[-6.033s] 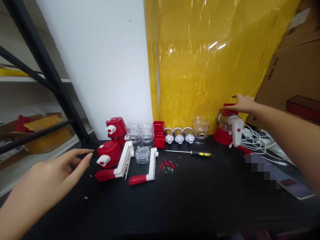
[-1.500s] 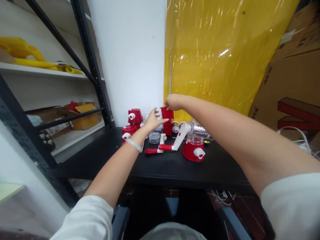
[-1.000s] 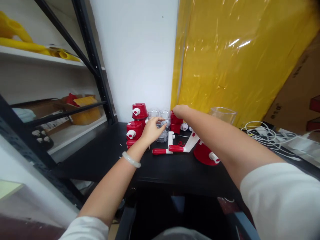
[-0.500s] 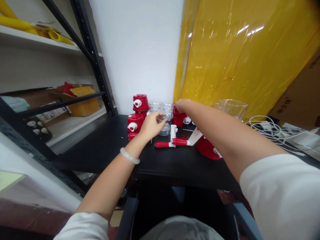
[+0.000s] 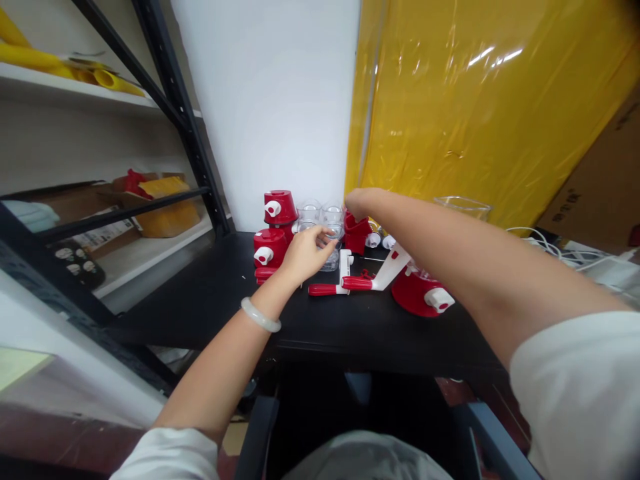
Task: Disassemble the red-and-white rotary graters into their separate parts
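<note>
My left hand (image 5: 311, 252) reaches in among clear plastic containers (image 5: 330, 215); its fingers are bent, with a gap between thumb and fingertips, and nothing shows plainly in that gap. At the back, my right hand (image 5: 361, 200) is bent down over a red plastic part (image 5: 356, 239). Its fingers are hidden, so whether they hold that part is unclear. Left of my left hand are red bases with white knobs, one base (image 5: 281, 207) above another base (image 5: 271, 248). Two white cranks with red grips, a near crank (image 5: 324, 289) and an angled crank (image 5: 387, 270), lie before the containers.
A wide red base (image 5: 417, 297) with a white knob stands below my right forearm. Behind it is a clear square hopper (image 5: 465, 205). White cables (image 5: 545, 243) lie at the right. A black-framed shelf (image 5: 193, 150) borders the black table (image 5: 200, 293) on the left.
My right hand has shifted slightly left and up at the back, and its forearm has risen, showing more of the wide base's knob. My left hand has stayed nearly in place.
</note>
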Available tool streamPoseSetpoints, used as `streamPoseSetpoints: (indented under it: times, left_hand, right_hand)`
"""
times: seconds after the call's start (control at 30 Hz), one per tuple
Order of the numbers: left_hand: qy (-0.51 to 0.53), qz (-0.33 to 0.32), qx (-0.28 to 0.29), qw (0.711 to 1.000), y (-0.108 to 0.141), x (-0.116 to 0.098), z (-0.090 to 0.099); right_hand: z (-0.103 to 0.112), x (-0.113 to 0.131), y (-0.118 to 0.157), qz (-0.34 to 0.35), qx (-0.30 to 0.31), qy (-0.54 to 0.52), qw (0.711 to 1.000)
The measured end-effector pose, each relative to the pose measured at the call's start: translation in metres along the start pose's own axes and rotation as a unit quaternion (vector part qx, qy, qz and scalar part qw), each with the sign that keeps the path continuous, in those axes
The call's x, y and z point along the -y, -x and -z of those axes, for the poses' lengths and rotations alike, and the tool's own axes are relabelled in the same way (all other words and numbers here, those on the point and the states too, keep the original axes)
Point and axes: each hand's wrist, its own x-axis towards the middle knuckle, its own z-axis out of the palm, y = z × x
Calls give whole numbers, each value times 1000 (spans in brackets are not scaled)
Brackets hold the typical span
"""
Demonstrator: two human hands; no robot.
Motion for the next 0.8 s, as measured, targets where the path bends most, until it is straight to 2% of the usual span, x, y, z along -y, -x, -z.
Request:
streamPoseSetpoints:
  times: [0.03, 0.07, 0.13, 0.2, 0.23, 0.27, 0.33, 0.37, 0.43, 0.5, 0.53, 0.57, 0.6, 0.67, 0.73, 0.8]
  left_hand:
    - [6, -9, 8, 1000, 1, -4, -2]
    - [13, -20, 20, 1000, 3, -8, -4]
    - [29, -48, 54, 997, 8, -18, -10]
    - [43, -75, 85, 993, 14, -29, -18]
    - [51, -86, 97, 990, 17, -34, -23]
    - [57, -95, 107, 988, 20, -39, -28]
    - [67, -108, 115, 985, 22, -48, -41]
    - [70, -112, 113, 985, 21, -52, -48]
    - [77, -116, 94, 986, 15, -60, -64]
    - [87, -119, 69, 987, 6, -69, -80]
    - [88, -119, 58, 987, 2, -73, -88]
    - [86, -116, 51, 988, -2, -77, -95]
    - [81, -111, 47, 989, -5, -81, -101]
    - [71, -92, 42, 992, -9, -87, -110]
    - [75, -69, 30, 994, -11, -89, -117]
    - [87, -57, 15, 995, -12, -89, -121]
  right_hand:
    - [12, 1, 6, -1, 28, 28, 999]
    - [27, 3, 16, 5, 31, 42, 999]
    - [60, 6, 50, 24, -60, 2, 998]
    - [87, 3, 101, 32, -182, -59, 981]
    - [94, -2, 130, 33, -229, -84, 969]
    - [95, -10, 159, 29, -269, -107, 957]
    - [75, -34, 211, -28, -367, -160, 916]
    - [56, -48, 232, -73, -422, -179, 886]
    - [8, -74, 265, -193, -509, -227, 807]
    - [-39, -91, 282, -261, -489, -367, 747]
    - [-58, -96, 287, -261, -459, -451, 719]
    - [-72, -98, 289, -252, -429, -511, 700]
    - [-80, -98, 289, -236, -398, -544, 700]
    - [-83, -93, 286, -199, -344, -583, 708]
    - [-75, -86, 280, -171, -295, -611, 715]
    - [-65, -82, 273, -152, -254, -649, 701]
